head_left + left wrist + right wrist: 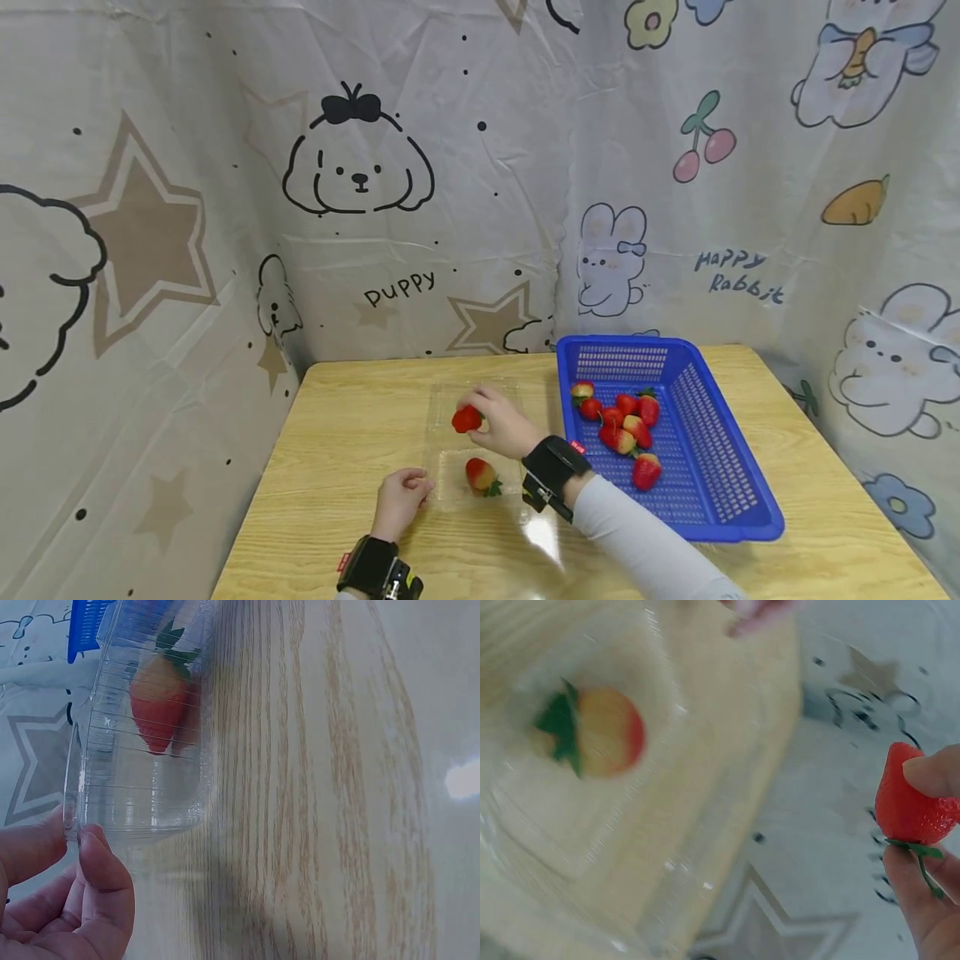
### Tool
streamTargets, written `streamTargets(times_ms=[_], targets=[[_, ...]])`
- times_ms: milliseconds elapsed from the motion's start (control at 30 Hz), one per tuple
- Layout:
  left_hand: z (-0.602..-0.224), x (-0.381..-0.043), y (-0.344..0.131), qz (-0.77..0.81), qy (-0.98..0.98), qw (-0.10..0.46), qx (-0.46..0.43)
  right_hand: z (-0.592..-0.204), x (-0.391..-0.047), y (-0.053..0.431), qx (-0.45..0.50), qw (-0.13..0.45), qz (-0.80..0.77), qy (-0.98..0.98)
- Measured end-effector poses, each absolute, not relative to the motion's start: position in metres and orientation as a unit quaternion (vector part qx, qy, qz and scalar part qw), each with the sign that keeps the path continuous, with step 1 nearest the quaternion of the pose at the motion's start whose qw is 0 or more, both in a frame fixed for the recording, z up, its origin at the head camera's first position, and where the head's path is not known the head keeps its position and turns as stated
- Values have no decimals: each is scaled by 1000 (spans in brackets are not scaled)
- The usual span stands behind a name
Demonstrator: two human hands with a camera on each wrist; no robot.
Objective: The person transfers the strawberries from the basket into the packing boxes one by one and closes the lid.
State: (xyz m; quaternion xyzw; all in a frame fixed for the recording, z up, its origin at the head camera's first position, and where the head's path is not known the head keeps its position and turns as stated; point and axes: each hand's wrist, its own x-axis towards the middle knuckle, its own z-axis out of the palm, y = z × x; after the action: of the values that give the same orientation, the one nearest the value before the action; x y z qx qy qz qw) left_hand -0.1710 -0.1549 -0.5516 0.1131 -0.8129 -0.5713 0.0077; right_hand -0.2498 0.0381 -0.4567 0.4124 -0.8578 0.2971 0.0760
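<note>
As we see in the head view, our right hand (504, 423) pinches a red strawberry (467, 419) over the far half of a clear plastic clamshell (452, 485); a red-and-yellow strawberry (480, 475) lies in the near half. In the left wrist view, our left hand (94, 907) pinches the clamshell's edge. In the right wrist view, we note the gripped fruit's glossy, tapering body, green calyx (911, 846) and thin stem (928, 877).

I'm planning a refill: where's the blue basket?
In the head view, the blue basket stands on the right of the table, right of the right hand.
</note>
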Motion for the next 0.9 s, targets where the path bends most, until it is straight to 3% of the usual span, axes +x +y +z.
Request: streamTargets(times_ms=[267,667,900], targets=[[-550,-170,-155,-567,-816,2,113,-485,-243,13,437,7,237,-867],[-550,-171,-154,-565,-816,-11,124,-521,-241,-3,393,-88,188,-896],[-550,-172,-154,-563,-817,-6,125,-534,-241,-4,397,-116,173,-894]])
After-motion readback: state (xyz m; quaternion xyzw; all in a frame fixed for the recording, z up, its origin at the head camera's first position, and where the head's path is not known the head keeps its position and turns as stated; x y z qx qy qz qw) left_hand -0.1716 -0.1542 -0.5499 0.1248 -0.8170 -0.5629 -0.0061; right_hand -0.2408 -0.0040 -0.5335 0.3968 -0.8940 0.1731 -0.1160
